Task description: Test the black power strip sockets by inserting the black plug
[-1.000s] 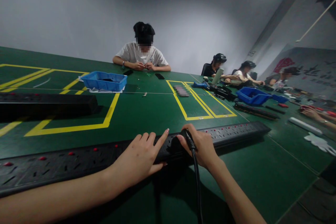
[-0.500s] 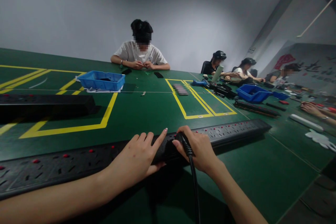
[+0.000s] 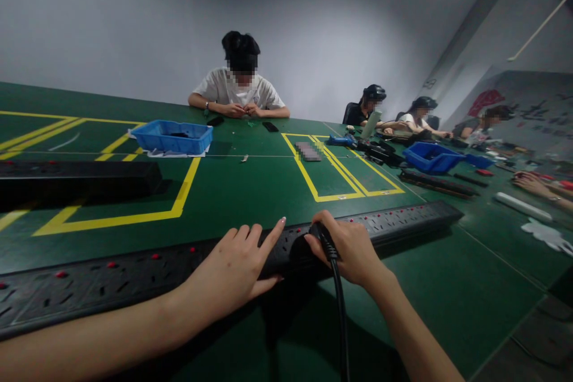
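Note:
A long black power strip (image 3: 111, 277) with red switches lies across the green table (image 3: 250, 191) in front of me. My left hand (image 3: 233, 271) rests flat on it, fingers stretched out and slightly apart. Just to its right, my right hand (image 3: 351, 248) is closed round a black plug (image 3: 304, 246) that sits against the strip. The plug's black cable (image 3: 341, 322) runs from my fingers down toward me.
A second black strip (image 3: 76, 174) lies at the left. A blue tray (image 3: 172, 137) stands further back, with a person seated behind it. At the right are another blue bin (image 3: 432, 160), tools and more seated people. Yellow tape marks boxes on the table.
My right hand with the plug has shifted slightly to the right along the strip. My left hand has stayed flat on the strip.

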A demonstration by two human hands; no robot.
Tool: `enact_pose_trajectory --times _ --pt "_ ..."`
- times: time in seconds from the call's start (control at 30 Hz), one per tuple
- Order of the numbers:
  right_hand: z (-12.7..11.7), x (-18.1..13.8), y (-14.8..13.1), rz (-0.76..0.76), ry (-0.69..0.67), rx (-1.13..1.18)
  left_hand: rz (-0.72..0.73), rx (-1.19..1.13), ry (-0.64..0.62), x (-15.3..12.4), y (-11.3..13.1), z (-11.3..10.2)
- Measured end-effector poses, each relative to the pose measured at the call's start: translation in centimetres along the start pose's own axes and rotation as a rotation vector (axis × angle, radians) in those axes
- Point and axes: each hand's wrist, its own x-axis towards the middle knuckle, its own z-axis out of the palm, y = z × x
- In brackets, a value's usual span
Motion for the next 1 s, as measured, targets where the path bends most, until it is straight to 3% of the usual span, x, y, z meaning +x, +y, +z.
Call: enact_pose_trajectory --times 0.37,1.0 --pt "1.1 0.3 -0.4 0.055 0.107 0.023 0.008 -0.015 0.037 0.0 0.0 0.0" --pt "0.8 0.1 -1.5 -0.005 0.085 0.046 0.002 -0.013 0.013 0.0 0.0 0.0"
